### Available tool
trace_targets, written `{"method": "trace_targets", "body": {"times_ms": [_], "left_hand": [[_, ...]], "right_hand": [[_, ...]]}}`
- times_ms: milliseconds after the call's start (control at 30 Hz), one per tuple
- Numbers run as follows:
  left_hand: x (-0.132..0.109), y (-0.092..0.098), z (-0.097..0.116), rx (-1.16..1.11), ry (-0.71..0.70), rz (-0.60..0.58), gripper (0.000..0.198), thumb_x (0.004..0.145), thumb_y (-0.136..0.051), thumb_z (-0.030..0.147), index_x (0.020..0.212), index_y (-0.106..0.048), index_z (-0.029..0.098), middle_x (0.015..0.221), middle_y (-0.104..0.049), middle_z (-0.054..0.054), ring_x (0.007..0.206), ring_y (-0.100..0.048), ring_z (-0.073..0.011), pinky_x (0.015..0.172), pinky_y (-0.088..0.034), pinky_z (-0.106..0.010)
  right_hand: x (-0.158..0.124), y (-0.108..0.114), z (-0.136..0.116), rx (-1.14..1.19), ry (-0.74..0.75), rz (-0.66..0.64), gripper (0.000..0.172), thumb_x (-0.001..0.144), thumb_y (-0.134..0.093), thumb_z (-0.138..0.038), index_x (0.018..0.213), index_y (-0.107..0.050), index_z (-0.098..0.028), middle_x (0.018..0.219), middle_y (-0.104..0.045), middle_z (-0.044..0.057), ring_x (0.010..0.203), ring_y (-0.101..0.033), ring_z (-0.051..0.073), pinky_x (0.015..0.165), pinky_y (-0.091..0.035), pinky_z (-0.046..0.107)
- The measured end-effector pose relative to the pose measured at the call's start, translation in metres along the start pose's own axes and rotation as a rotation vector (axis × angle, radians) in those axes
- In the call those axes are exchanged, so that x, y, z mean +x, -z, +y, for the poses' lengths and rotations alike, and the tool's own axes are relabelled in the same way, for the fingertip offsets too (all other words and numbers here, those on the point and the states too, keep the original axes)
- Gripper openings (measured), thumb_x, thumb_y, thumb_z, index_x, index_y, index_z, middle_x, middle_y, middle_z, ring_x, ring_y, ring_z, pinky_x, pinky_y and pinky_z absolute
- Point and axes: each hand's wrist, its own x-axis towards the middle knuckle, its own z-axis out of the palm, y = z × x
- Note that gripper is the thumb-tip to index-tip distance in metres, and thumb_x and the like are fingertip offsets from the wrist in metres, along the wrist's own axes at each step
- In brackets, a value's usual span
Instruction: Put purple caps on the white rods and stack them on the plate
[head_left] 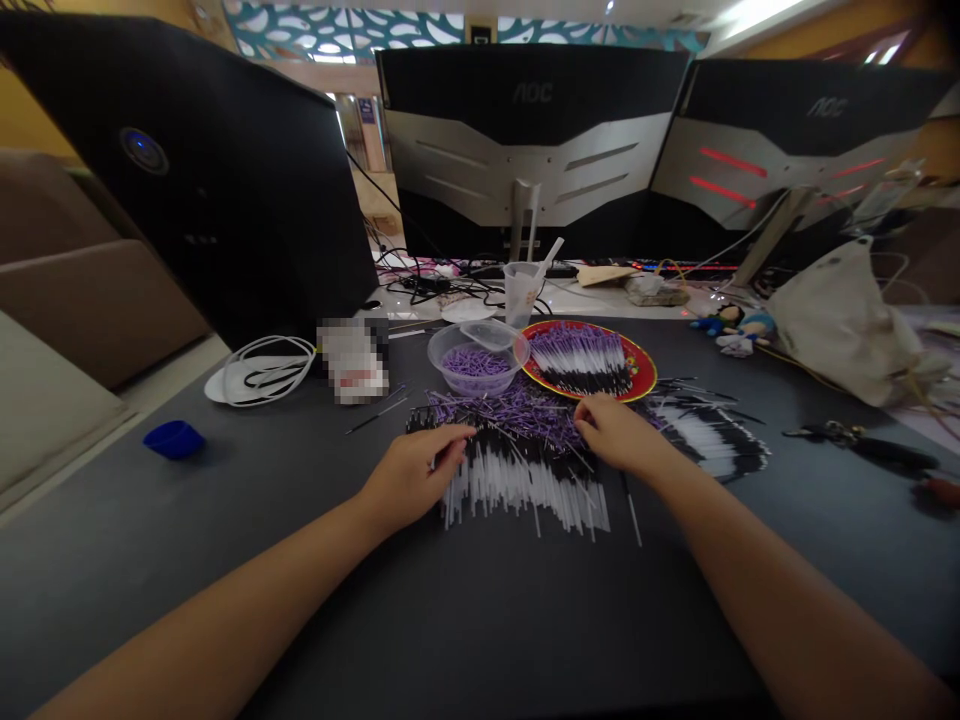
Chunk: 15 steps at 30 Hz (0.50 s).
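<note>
My left hand (416, 470) rests at the left side of a pile of thin white sticks with black ends (525, 490). Its thumb and fingers are drawn together; anything between them is too small to make out. Over a heap of small purple pieces (532, 415), my right hand (619, 435) has its fingers pinched, and what they hold is hidden. Behind the heap, a clear plastic bowl (442, 365) contains more purple pieces. A red patterned plate (643, 375) carries sticks joined with purple tips. Right of my right hand lies another bunch of white-and-black sticks (705, 440).
A blue cup-like piece (174, 439) and a coiled white cable (289, 370) lie on the left. A plastic cup (519, 295) stands behind the bowl. Monitors (532, 130) and a black computer case (247, 180) line the back. Keys (840, 432) and a white bag (832, 320) are right.
</note>
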Motion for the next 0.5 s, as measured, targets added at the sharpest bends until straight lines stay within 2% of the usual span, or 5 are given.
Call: {"method": "trace_targets", "body": {"times_ms": [100, 333, 400, 500], "left_hand": [[-0.002, 0.002, 0.004, 0.032, -0.125, -0.005, 0.022, 0.088, -0.045, 0.022, 0.103, -0.062, 0.018, 0.084, -0.069, -0.003, 0.076, -0.063, -0.0132, 0.069, -0.049, -0.024], [-0.004, 0.005, 0.012, 0.125, -0.376, -0.038, 0.032, 0.088, -0.042, 0.015, 0.117, -0.053, 0.015, 0.092, -0.066, -0.009, 0.085, -0.061, -0.017, 0.077, -0.051, -0.032], [-0.004, 0.005, 0.014, 0.202, -0.477, -0.041, 0.03, 0.088, -0.044, 0.015, 0.117, -0.053, 0.015, 0.093, -0.066, -0.009, 0.085, -0.061, -0.0178, 0.077, -0.051, -0.033], [-0.005, 0.003, 0.019, 0.319, -0.591, -0.082, 0.024, 0.088, -0.045, 0.015, 0.11, -0.055, 0.014, 0.085, -0.065, -0.008, 0.076, -0.059, -0.017, 0.068, -0.05, -0.031]], "right_hand": [[0.0, 0.005, -0.006, 0.018, 0.02, 0.036, 0.01, 0.081, -0.045, -0.02, 0.075, -0.054, -0.019, 0.082, -0.056, 0.007, 0.078, -0.055, 0.02, 0.072, -0.042, 0.032], [-0.007, 0.024, -0.027, 0.219, 0.056, 0.148, 0.012, 0.087, -0.043, -0.022, 0.094, -0.052, -0.02, 0.082, -0.062, 0.004, 0.075, -0.058, 0.019, 0.067, -0.042, 0.03], [-0.011, 0.027, -0.035, 0.292, 0.121, 0.131, 0.015, 0.088, -0.041, -0.021, 0.098, -0.052, -0.021, 0.083, -0.063, 0.004, 0.074, -0.059, 0.019, 0.067, -0.042, 0.03], [-0.016, 0.03, -0.045, 0.394, 0.227, 0.106, 0.016, 0.089, -0.041, -0.019, 0.097, -0.055, -0.021, 0.086, -0.063, 0.005, 0.079, -0.059, 0.018, 0.071, -0.044, 0.031]]}}
